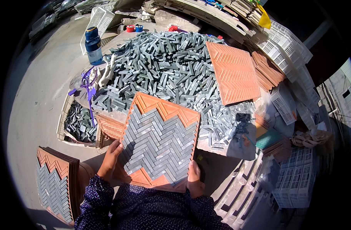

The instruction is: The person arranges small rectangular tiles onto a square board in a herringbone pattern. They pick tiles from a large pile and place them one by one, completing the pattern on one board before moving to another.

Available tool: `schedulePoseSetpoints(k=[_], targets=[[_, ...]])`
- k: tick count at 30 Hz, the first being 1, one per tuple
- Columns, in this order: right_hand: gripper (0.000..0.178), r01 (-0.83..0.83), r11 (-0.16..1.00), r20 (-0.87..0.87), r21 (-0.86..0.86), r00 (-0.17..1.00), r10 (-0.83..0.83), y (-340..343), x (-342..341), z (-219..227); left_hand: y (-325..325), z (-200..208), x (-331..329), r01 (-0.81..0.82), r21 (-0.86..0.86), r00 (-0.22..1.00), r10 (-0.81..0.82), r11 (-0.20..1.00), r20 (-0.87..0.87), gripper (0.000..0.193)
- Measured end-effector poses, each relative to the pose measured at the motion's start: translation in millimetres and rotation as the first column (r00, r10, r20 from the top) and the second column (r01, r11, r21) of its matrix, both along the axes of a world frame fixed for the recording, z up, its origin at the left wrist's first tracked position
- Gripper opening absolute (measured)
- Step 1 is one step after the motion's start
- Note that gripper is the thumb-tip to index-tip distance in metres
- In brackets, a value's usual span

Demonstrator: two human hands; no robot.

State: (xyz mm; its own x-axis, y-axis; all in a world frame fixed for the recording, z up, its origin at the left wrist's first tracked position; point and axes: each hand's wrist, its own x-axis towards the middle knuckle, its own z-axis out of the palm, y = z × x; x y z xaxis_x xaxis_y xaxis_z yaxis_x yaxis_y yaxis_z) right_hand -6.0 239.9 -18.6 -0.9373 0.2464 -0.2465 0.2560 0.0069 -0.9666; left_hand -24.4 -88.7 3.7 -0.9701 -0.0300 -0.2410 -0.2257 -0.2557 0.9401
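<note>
Both my hands hold an orange mould tray (pixel 138 177) in front of my body. Grey stone strips (pixel 156 142) fill most of it in a herringbone pattern, while bare orange grooves show along its far edge and near corner. My left hand (pixel 111 159) is closed round the left edge, thumb on top. At the right edge, near the lower corner, my right hand (pixel 195 179) grips with its thumb up; its other fingers are mostly hidden. Beyond the tray spreads a large heap of loose grey strips (pixel 164 57) on a table. An empty orange mould tray (pixel 235 73) rests on the heap's right side.
A stack of filled trays (pixel 54 188) stands at lower left. A blue bottle (pixel 93 46) and white gloves (pixel 107 71) lie left of the heap, above a box of strips (pixel 81 123). White crates (pixel 296 184) and a slatted pallet (pixel 237 191) are at right.
</note>
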Motion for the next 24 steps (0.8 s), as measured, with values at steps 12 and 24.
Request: schedulePoseSetpoints(k=[12, 24], targets=[[0.04, -0.003, 0.998, 0.009, 0.064, 1.0, 0.003, 20.4, 52.0, 5.1, 19.3, -1.9, 69.8, -0.083, -0.04, 0.993, 0.086, 0.996, 0.08, 0.061], [0.081, -0.289, 0.39, -0.033, 0.874, 0.766, 0.643, -9.0, 1.3, 60.8, 89.0, 46.7, 6.6, -0.042, -0.997, 0.696, -0.714, 0.068, -0.078, 0.073]])
